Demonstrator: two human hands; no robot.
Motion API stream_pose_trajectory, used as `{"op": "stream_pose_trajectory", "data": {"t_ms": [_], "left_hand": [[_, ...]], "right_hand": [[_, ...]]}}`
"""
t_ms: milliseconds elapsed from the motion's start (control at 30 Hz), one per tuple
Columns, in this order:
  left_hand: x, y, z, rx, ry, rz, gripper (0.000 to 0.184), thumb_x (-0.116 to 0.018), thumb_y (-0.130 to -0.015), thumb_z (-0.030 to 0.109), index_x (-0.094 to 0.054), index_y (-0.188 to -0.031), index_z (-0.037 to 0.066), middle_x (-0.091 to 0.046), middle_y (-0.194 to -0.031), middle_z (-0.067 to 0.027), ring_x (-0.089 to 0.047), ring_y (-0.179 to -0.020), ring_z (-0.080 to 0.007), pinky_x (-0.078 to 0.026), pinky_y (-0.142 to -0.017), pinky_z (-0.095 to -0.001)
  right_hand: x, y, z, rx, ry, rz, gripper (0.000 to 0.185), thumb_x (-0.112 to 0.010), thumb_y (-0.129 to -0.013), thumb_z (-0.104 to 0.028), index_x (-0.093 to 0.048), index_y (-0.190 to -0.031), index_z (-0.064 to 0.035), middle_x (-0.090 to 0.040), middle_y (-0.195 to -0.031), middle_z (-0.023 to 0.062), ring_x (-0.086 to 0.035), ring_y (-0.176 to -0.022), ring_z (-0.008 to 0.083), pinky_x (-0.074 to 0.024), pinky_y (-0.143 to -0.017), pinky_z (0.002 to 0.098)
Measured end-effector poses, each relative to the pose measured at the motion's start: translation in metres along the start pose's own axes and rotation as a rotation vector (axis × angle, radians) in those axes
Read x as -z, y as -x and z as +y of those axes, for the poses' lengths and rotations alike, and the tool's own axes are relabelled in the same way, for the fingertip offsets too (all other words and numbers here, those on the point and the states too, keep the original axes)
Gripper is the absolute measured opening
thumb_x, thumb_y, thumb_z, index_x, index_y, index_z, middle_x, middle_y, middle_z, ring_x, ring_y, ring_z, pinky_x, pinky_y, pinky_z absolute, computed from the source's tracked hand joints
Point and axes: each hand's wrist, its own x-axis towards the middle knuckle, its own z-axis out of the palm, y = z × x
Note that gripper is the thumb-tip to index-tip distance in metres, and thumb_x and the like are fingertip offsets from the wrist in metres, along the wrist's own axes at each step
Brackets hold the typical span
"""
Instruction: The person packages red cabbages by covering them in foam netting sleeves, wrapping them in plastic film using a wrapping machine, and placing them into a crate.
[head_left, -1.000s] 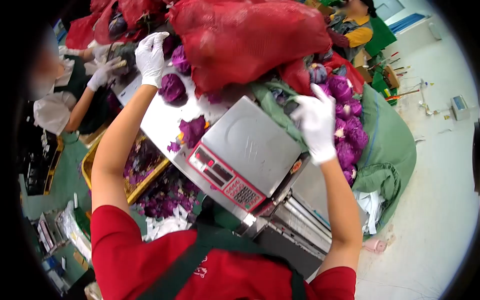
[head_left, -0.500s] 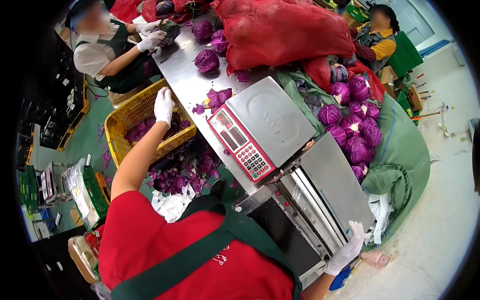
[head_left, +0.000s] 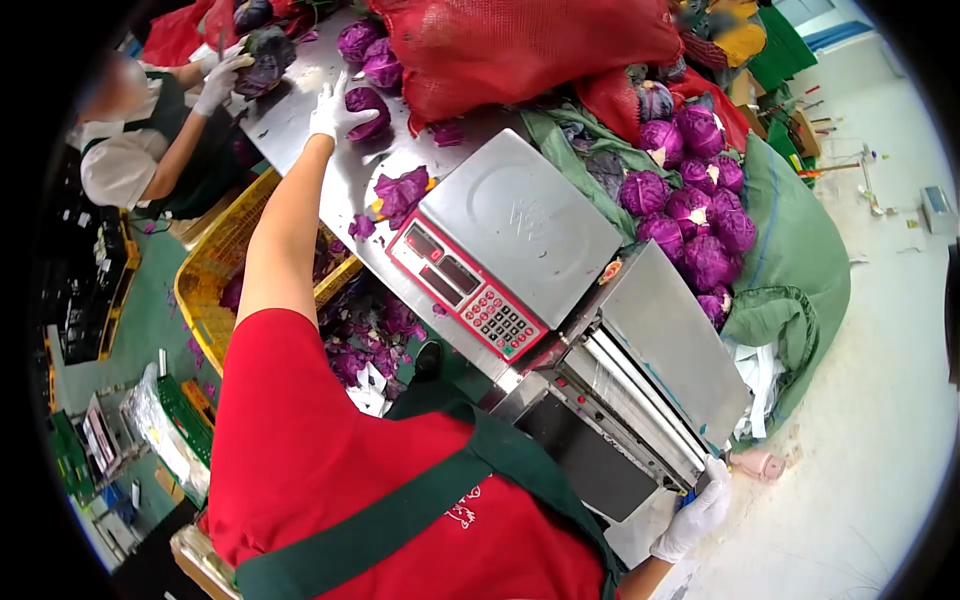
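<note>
Head view, left hand: the left hand (head_left: 333, 112), upper left of the frame, has its fingers spread beside a bare purple cabbage (head_left: 371, 116); whether they touch it I cannot tell.
Cabbage: on the steel table (head_left: 285, 125), upper left of centre, just below two more purple heads (head_left: 371, 52).
Right hand: the right hand (head_left: 698, 512), lower right, is at the near corner of the wrapping machine (head_left: 640, 400); whether its fingers grip or merely rest there I cannot tell.
Scale: the scale (head_left: 520, 225), centre, stands between the cabbage and the machine.
Done, by the look: the heap of cabbages (head_left: 690, 207), right of centre, is glossy purple, some with pale stem ends showing; stripped leaves (head_left: 375, 335) litter the floor, left of centre, near the yellow crate (head_left: 195, 305).
Left over, by the look: the three loose heads are apart from the heap; a co-worker's hands (head_left: 217, 88), upper left, are at a head with dark outer leaves (head_left: 266, 62).
Red net sack: the red net sack (head_left: 530, 50), top centre, hides its contents, so the remaining count cannot be told.
</note>
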Motion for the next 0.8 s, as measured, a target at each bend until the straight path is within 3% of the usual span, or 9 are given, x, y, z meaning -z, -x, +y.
{"op": "stream_pose_trajectory", "data": {"t_ms": [167,233,267,333,467,600,633,733,800], "left_hand": [[-0.035,-0.018,-0.022,-0.134,0.619,-0.084,0.11,-0.086,-0.059,0.043,-0.029,-0.146,0.009,-0.039,-0.14,-0.027,-0.041,-0.13,-0.0346,-0.035,-0.107,-0.0384],[-0.022,-0.005,-0.019,0.073,0.787,-0.112,0.103,-0.085,-0.062,0.041,-0.034,-0.143,0.004,-0.05,-0.13,-0.0223,-0.052,-0.12,-0.03,-0.04,-0.103,-0.0349],[-0.036,-0.006,-0.028,0.103,0.944,0.029,0.091,-0.084,-0.065,0.04,-0.041,-0.138,0.006,-0.056,-0.123,-0.017,-0.058,-0.108,-0.0303,-0.046,-0.095,-0.0389],[0.008,0.025,0.005,0.552,1.431,-0.091,0.08,-0.082,-0.068,0.043,-0.048,-0.132,0.011,-0.058,-0.118,-0.0134,-0.06,-0.102,-0.0307,-0.049,-0.088,-0.0462],[0.023,0.05,0.017,0.646,1.678,-0.176,0.07,-0.07,-0.08,0.048,-0.04,-0.136,0.019,-0.045,-0.135,-0.0097,-0.046,-0.12,-0.0277,-0.049,-0.088,-0.0501],[0.064,0.125,0.093,0.091,1.493,-0.188,0.067,-0.065,-0.086,0.039,-0.037,-0.139,0.01,-0.048,-0.131,-0.013,-0.049,-0.119,-0.0247,-0.045,-0.097,-0.0431],[0.067,0.142,0.104,-0.081,1.218,-0.126,0.065,-0.063,-0.087,0.033,-0.036,-0.14,0.006,-0.049,-0.129,-0.0145,-0.049,-0.12,-0.0241,-0.041,-0.101,-0.0358],[0.106,0.216,0.189,-0.071,1.087,-0.091,0.072,-0.071,-0.08,0.022,-0.036,-0.14,0.003,-0.047,-0.133,-0.0148,-0.045,-0.124,-0.0239,-0.035,-0.106,-0.0336],[0.065,0.236,0.208,-0.109,1.176,0.007,0.083,-0.08,-0.072,0.016,-0.034,-0.14,0.001,-0.044,-0.134,-0.0155,-0.048,-0.121,-0.0241,-0.038,-0.105,-0.0344]], "right_hand": [[-0.001,-0.005,-0.017,0.062,0.15,-0.091,0.035,-0.036,-0.1,-0.017,-0.063,-0.105,0.0045,-0.062,-0.109,0.0165,-0.057,-0.105,0.0288,-0.0416,-0.094,0.038],[-0.006,-0.005,-0.025,0.057,0.127,-0.107,0.034,-0.037,-0.099,-0.016,-0.063,-0.103,0.0039,-0.063,-0.105,0.0168,-0.058,-0.102,0.0296,-0.0423,-0.092,0.0382],[-0.008,-0.006,-0.027,0.055,0.12,-0.103,0.034,-0.037,-0.099,-0.016,-0.063,-0.103,0.0039,-0.063,-0.105,0.0168,-0.058,-0.102,0.0296,-0.0423,-0.092,0.0382],[-0.015,-0.008,-0.029,0.107,0.166,-0.122,0.033,-0.037,-0.099,-0.015,-0.063,-0.102,0.0037,-0.064,-0.102,0.0164,-0.059,-0.1,0.0302,-0.0425,-0.092,0.0387],[-0.023,-0.01,-0.033,0.146,0.173,-0.149,0.032,-0.037,-0.098,-0.014,-0.064,-0.101,0.0031,-0.065,-0.102,0.0163,-0.059,-0.1,0.031,-0.0425,-0.091,0.0393],[-0.033,-0.018,-0.032,0.19,0.096,-0.16,0.028,-0.04,-0.096,-0.01,-0.066,-0.102,0.0011,-0.066,-0.102,0.0152,-0.059,-0.102,0.0311,-0.0412,-0.095,0.04],[-0.036,-0.021,-0.031,0.211,0.055,-0.158,0.027,-0.042,-0.096,-0.01,-0.066,-0.101,0.0009,-0.066,-0.102,0.0152,-0.059,-0.102,0.0312,-0.0406,-0.097,0.0404],[-0.035,-0.024,-0.032,0.26,0.009,-0.168,0.025,-0.046,-0.095,-0.012,-0.067,-0.101,-0.0004,-0.066,-0.102,0.0148,-0.058,-0.104,0.0309,-0.0382,-0.101,0.0419],[-0.031,-0.019,-0.021,0.276,-0.002,-0.149,0.025,-0.048,-0.095,-0.018,-0.067,-0.101,-0.0019,-0.066,-0.101,0.0144,-0.059,-0.103,0.0307,-0.0375,-0.102,0.0427]]}}
